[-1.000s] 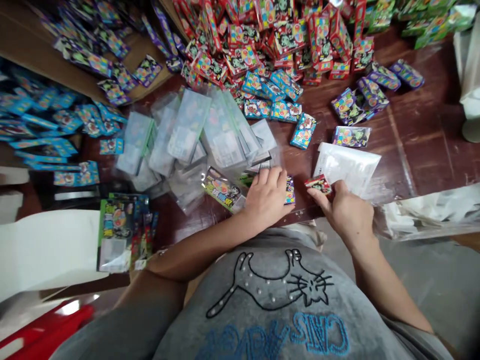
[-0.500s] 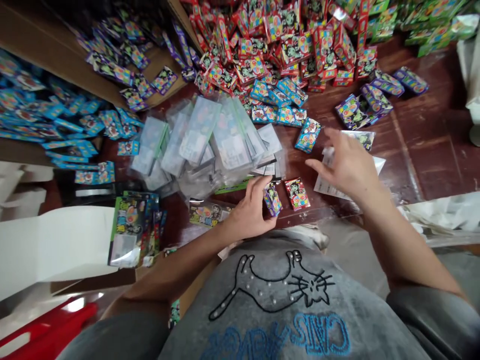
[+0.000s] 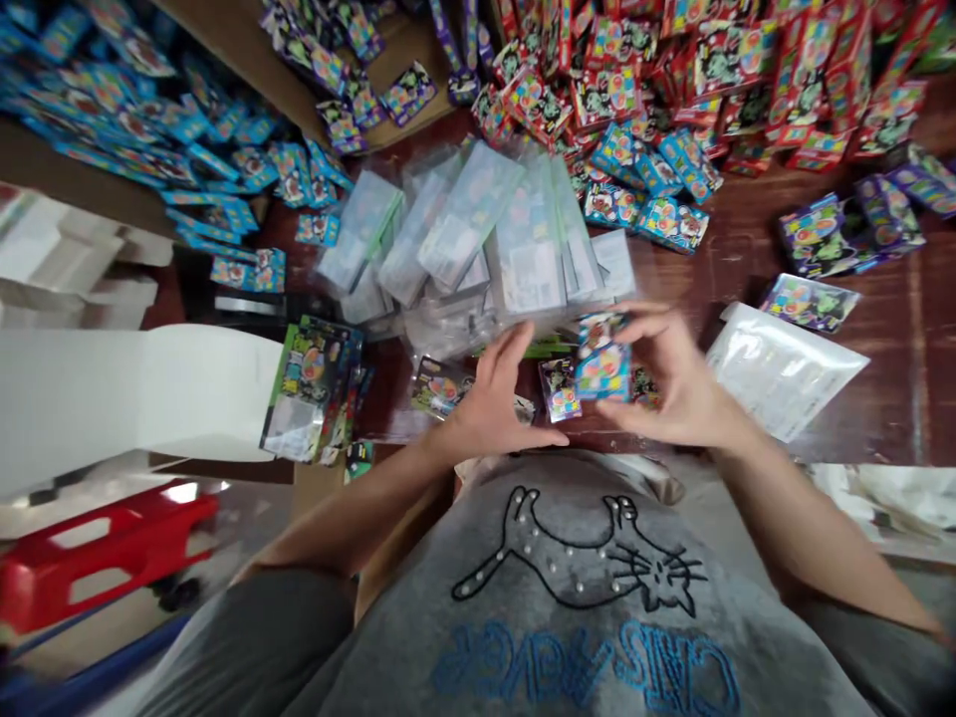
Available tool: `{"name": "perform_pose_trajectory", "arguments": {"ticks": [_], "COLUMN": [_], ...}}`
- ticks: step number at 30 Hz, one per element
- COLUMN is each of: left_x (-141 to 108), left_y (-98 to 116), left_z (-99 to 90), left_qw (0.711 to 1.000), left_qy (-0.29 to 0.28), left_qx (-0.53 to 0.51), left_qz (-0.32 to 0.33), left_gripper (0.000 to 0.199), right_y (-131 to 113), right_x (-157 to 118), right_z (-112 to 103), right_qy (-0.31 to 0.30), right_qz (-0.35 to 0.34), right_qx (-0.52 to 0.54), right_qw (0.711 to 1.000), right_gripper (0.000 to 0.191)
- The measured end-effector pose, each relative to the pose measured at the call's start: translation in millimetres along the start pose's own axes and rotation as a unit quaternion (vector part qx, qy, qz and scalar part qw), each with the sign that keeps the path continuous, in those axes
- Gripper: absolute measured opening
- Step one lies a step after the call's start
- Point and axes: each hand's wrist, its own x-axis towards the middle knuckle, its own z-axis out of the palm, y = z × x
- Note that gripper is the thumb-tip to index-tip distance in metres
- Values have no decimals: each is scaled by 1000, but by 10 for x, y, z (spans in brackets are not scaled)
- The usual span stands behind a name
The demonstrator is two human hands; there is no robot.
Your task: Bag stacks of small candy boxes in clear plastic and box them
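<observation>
My right hand [image 3: 664,383] grips a small blue printed box [image 3: 603,360] between thumb and fingers, above the table's front part. Just left of it a purple box [image 3: 560,388] lies on the table. Behind the blue box and my fingers, a red box [image 3: 643,388] shows only in part. My left hand [image 3: 500,398] is open, thumb and fingers apart, close to the purple box and holding nothing. Under and beside my left hand lies a dark printed packet [image 3: 440,386], partly covered.
Clear plastic sleeves with cards [image 3: 463,229] are heaped behind my hands. Red boxes [image 3: 604,90] are piled at the back, blue boxes [image 3: 164,110] at the left. A white plastic bag [image 3: 781,373] lies right. Printed packs [image 3: 306,388] stand in a white carton [image 3: 201,398].
My right hand has taken hold of a blue box and brought it left, beside the purple one. My left hand has let go of the purple box. The camera view has shifted left.
</observation>
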Motion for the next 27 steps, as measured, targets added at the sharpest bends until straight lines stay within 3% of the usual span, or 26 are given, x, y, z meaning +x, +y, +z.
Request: {"name": "perform_pose_trajectory", "arguments": {"ticks": [2,4,7,11,15,18,20,21,24,27], "left_x": [-26,-65,-145,-189,-82,64,155,189,227,180], "left_y": [-70,-158,-328,-523,-473,-303,-188,-139,-42,-24], "left_z": [-39,-87,-164,-237,-221,-150,-83,-49,36,68], "left_qw": [999,996,994,994,984,975,973,974,979,981], "left_qy": [25,3,-18,-26,-123,-158,-153,-143,-104,-95], "left_qx": [-12,1,45,81,89,102,120,128,133,107], "left_qz": [45,93,100,69,94,117,122,119,111,128], "left_gripper": [142,106,68,57,68,70,66,65,64,80], "right_y": [42,97,124,34,95,408,698,848,1254,1555], "right_x": [-20,-8,-33,-260,-368,-161,39,131,327,449], "right_z": [360,563,443,-169,-837,-1528,-2085,-2361,-3046,-3403], "right_qy": [-24,-76,-132,-133,-186,-54,61,90,133,103], "right_qz": [-21,-34,-31,16,55,131,206,231,286,228], "right_qx": [25,-21,-130,-255,-335,-430,-507,-518,-539,-558], "right_qw": [999,996,982,958,922,892,834,818,781,791], "right_gripper": [62,68,95,117,106,96,81,76,77,101]}}
